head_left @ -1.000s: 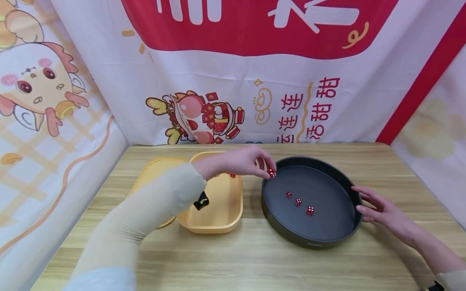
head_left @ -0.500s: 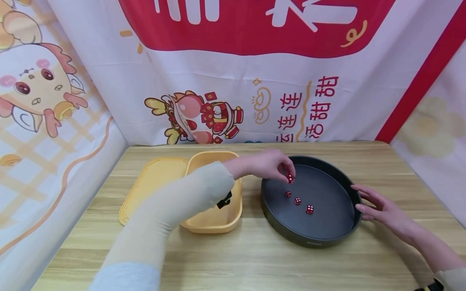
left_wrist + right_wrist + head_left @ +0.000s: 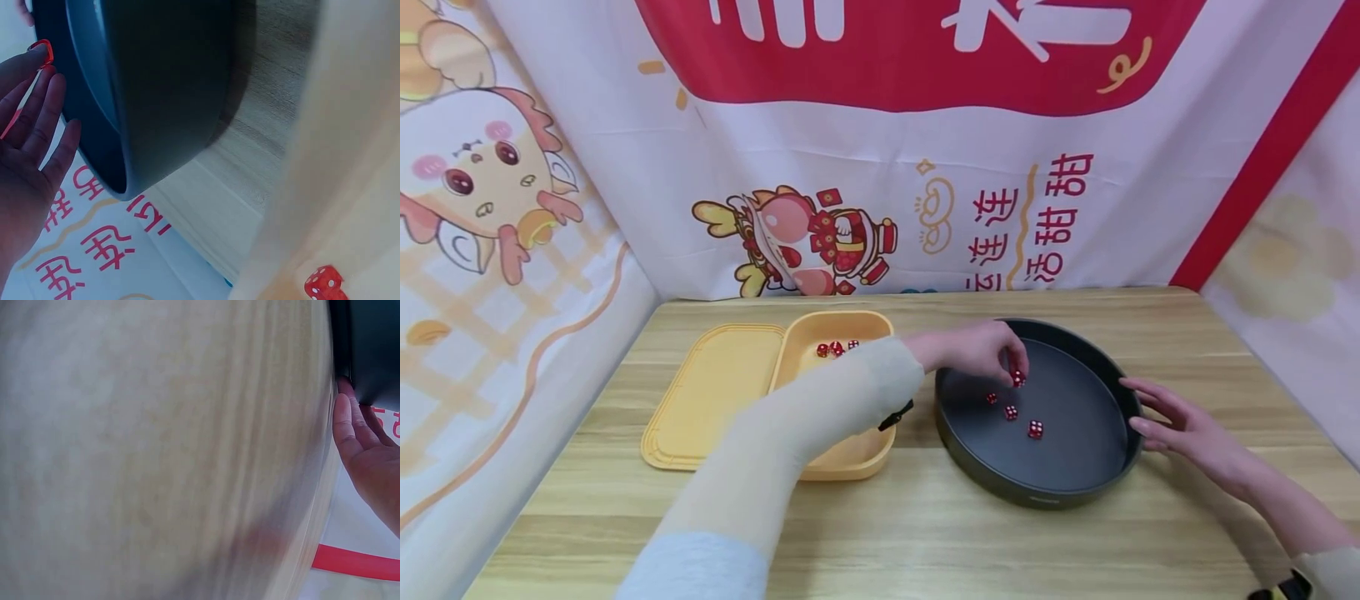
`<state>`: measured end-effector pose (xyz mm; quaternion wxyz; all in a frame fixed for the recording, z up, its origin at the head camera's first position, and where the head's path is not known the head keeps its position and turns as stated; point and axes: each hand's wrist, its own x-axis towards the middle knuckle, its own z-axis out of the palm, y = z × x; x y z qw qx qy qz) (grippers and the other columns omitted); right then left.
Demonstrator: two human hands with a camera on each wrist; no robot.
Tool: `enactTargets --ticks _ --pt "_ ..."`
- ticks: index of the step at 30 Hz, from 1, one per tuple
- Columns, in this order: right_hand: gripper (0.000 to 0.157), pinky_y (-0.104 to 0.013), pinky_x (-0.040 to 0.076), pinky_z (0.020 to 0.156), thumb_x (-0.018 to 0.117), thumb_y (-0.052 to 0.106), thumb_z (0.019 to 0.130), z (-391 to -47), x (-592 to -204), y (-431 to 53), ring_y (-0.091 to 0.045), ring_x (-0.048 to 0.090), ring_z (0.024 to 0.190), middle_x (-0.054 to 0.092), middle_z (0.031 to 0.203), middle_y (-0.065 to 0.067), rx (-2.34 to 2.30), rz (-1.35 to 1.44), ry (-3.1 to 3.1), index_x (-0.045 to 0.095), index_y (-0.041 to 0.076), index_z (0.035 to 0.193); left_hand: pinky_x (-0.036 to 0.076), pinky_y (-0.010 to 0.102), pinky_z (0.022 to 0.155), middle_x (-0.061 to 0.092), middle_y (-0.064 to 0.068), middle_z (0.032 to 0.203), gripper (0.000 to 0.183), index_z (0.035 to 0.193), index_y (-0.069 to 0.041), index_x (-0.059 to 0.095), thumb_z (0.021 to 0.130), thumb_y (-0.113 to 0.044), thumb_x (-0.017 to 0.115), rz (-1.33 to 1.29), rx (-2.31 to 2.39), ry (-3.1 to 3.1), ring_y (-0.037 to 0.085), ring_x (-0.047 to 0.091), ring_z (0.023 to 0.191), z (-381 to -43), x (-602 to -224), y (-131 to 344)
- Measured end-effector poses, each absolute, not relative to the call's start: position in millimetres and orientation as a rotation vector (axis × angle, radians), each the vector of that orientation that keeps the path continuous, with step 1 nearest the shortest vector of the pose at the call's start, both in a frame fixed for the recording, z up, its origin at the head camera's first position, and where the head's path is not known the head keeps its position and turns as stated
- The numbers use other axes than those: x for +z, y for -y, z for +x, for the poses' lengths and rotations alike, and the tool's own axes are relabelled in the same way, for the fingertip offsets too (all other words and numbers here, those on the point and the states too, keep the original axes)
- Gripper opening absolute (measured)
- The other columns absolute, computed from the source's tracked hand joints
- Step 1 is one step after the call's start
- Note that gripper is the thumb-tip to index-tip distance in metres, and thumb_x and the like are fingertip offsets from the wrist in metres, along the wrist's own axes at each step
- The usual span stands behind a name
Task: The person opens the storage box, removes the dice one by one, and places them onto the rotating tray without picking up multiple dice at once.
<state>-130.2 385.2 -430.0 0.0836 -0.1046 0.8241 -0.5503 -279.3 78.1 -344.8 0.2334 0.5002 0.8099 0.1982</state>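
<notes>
In the head view my left hand [image 3: 983,350] pinches a red die [image 3: 1018,379] between thumb and fingertips, above the left part of a round dark pan [image 3: 1045,503]. The left wrist view shows this die [image 3: 45,53] at the fingertips, by the pan's rim [image 3: 115,112]. Three more red dice lie on the pan floor in a slanting row: a far die [image 3: 992,398], a middle die [image 3: 1011,412] and a near die [image 3: 1036,429]. My right hand [image 3: 1187,433] rests against the pan's right side with its fingers fairly straight, touching the wall.
Left of the pan stands a yellow box [image 3: 850,472] with several red dice [image 3: 837,349] at its far end; my left sleeve covers part of it. A yellow lid [image 3: 715,392] lies beside the box. Printed cloth [image 3: 850,142] hangs behind the wooden table [image 3: 925,533].
My left hand has moved right, from the pan's left rim to above its inside, still pinching the die. The dice in the box are uncovered again. My right hand stays at the pan.
</notes>
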Motion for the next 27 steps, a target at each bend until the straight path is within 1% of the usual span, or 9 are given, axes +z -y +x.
enactTargets --ticks 6,9,13,14,17,20,23,27 --pt "0.055 -0.026 0.053 0.080 0.050 0.009 0.102 -130.9 -428.2 -384.5 0.017 0.037 0.112 0.028 0.145 -0.008 -1.640 -0.303 -2.457 0.029 0.014 0.152 0.046 0.017 0.073 0.065 -0.007 0.089 0.012 0.099 -0.015 0.072 0.088 -0.011 0.073 1.362 0.478 -2.234 0.007 0.058 0.082 -281.5 -349.7 -84.2" --pt "0.055 -0.027 0.053 0.079 0.050 0.009 0.102 -130.7 -427.8 -384.1 0.017 0.037 0.112 0.029 0.145 -0.010 -1.633 -0.297 -2.462 0.030 0.014 0.152 0.046 0.017 0.073 0.064 -0.007 0.090 0.012 0.099 -0.017 0.071 0.088 -0.012 0.073 1.337 0.446 -2.228 0.007 0.057 0.083 -280.6 -351.9 -84.8" --pt "0.055 -0.027 0.054 0.079 0.051 0.010 0.101 -130.8 -427.6 -384.0 0.017 0.037 0.111 0.027 0.145 -0.017 -1.624 -0.283 -2.467 0.030 0.015 0.152 0.047 0.017 0.073 0.064 -0.007 0.091 0.011 0.097 -0.018 0.071 0.088 -0.012 0.073 1.311 0.427 -2.232 0.008 0.057 0.084 -279.1 -353.6 -85.5" --pt "0.055 -0.027 0.054 0.079 0.051 0.011 0.102 -131.0 -427.4 -383.9 0.017 0.037 0.111 0.026 0.145 -0.021 -1.623 -0.279 -2.465 0.029 0.015 0.152 0.047 0.017 0.073 0.064 -0.007 0.091 0.011 0.097 -0.018 0.071 0.088 -0.012 0.073 1.305 0.424 -2.233 0.008 0.057 0.084 -279.0 -353.7 -85.7" --pt "0.055 -0.027 0.054 0.079 0.051 0.011 0.102 -131.5 -427.0 -383.9 0.017 0.037 0.111 0.023 0.145 -0.026 -1.623 -0.277 -2.461 0.029 0.015 0.152 0.047 0.017 0.072 0.064 -0.007 0.091 0.012 0.098 -0.018 0.072 0.088 -0.012 0.073 1.302 0.412 -2.237 0.007 0.057 0.083 -279.3 -354.6 -86.2" --pt "0.055 -0.027 0.054 0.079 0.051 0.010 0.101 -131.7 -427.2 -384.0 0.017 0.037 0.111 0.024 0.145 -0.024 -1.625 -0.281 -2.462 0.029 0.015 0.152 0.046 0.017 0.073 0.066 -0.004 0.093 0.015 0.102 -0.014 0.072 0.087 -0.011 0.074 1.319 0.409 -2.233 0.007 0.057 0.084 -279.9 -355.5 -86.2" --pt "0.055 -0.027 0.054 0.079 0.051 0.010 0.101 -131.4 -428.2 -384.1 0.017 0.037 0.111 0.029 0.145 -0.013 -1.638 -0.289 -2.463 0.030 0.015 0.152 0.046 0.016 0.073 0.066 -0.002 0.095 0.018 0.106 -0.011 0.072 0.087 -0.010 0.073 1.326 0.410 -2.229 0.007 0.057 0.085 -279.9 -355.3 -85.2" --pt "0.055 -0.027 0.054 0.079 0.051 0.008 0.101 -130.5 -430.1 -384.4 0.017 0.037 0.112 0.031 0.142 0.003 -1.661 -0.305 -2.456 0.031 0.014 0.151 0.046 0.016 0.073 0.066 -0.004 0.094 0.017 0.105 -0.012 0.072 0.088 -0.010 0.073 1.337 0.422 -2.221 0.006 0.057 0.085 -278.7 -353.2 -82.1"
